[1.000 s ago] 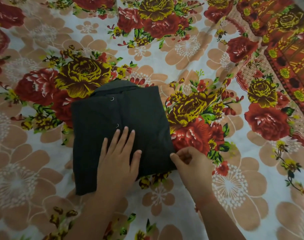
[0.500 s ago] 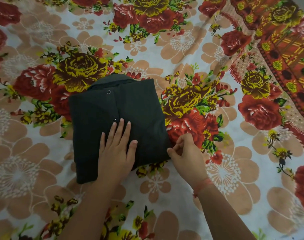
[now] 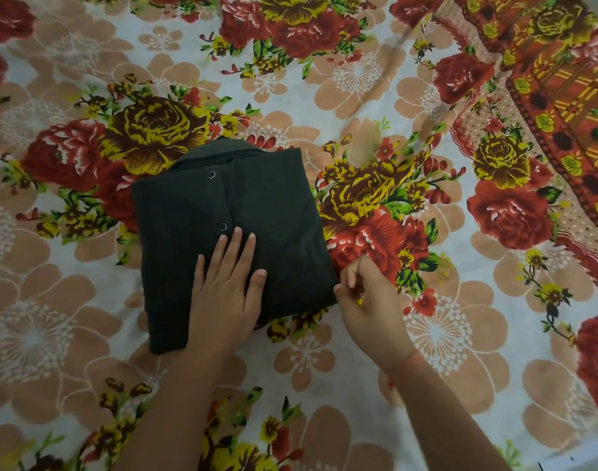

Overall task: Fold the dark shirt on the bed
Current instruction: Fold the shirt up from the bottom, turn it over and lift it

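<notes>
The dark shirt (image 3: 256, 212) lies folded into a compact rectangle on the bed, collar at the far edge and two snap buttons showing down its front. My left hand (image 3: 227, 287) rests flat on the shirt's near half, fingers spread and pointing away from me. At the shirt's near right corner, my right hand (image 3: 365, 297) has its thumb and fingers pinched together against the fabric edge. Its palm hides the corner itself.
A floral bedsheet (image 3: 358, 79) with red and yellow roses and peach flowers covers the whole bed. A red and orange patterned border (image 3: 562, 96) runs along the right side.
My right hand has slid a little farther along the shirt's right edge toward the near corner. My left hand stays flat on the shirt. The view has shifted slightly.
</notes>
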